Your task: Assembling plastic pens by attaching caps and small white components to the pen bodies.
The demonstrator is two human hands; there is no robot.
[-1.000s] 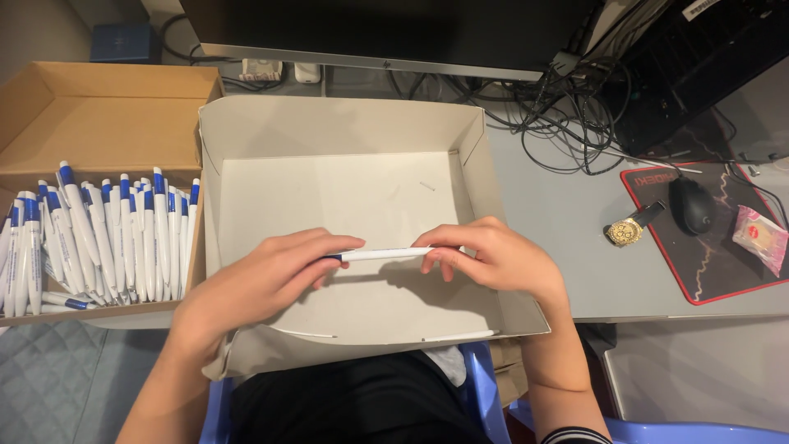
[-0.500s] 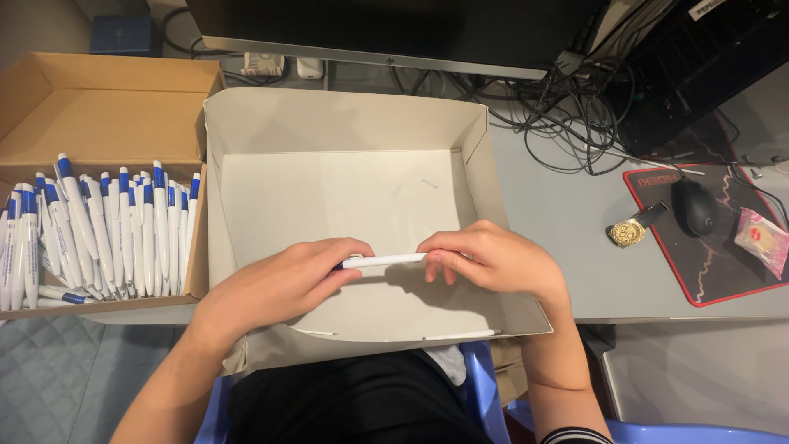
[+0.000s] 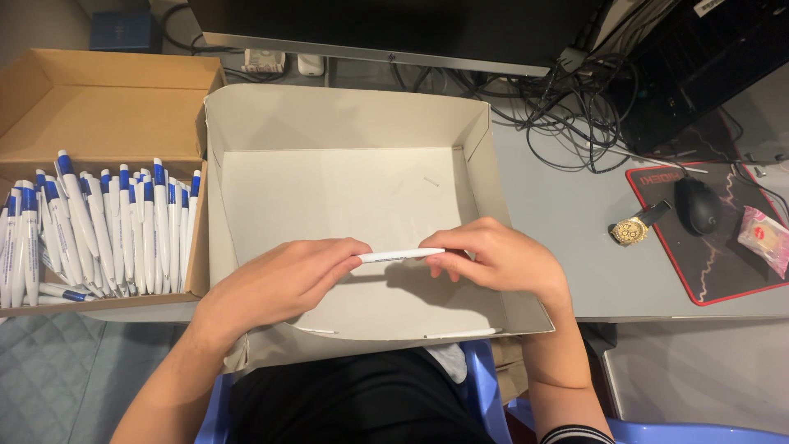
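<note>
A white pen barrel [image 3: 400, 256] is held level between both hands, over the near part of a shallow white cardboard box [image 3: 345, 123]. My left hand [image 3: 283, 279] pinches its left end and my right hand [image 3: 497, 256] grips its right end. Two thin white pen parts [image 3: 464, 333] lie along the box's near wall. To the left, a brown cardboard box [image 3: 107, 99] holds several white pens with blue clips [image 3: 107, 230], lined up side by side.
A monitor base [image 3: 370, 45] and tangled cables [image 3: 575, 107] lie behind the white box. On the right are a black mouse [image 3: 697, 204] on a red-edged pad [image 3: 740, 271], a gold watch [image 3: 631, 231] and a small pink packet [image 3: 764, 238]. A blue chair edge [image 3: 485, 386] shows below.
Both hands with the white pen barrel have stayed over the near part of the white box, shifting only slightly. Nothing else has moved.
</note>
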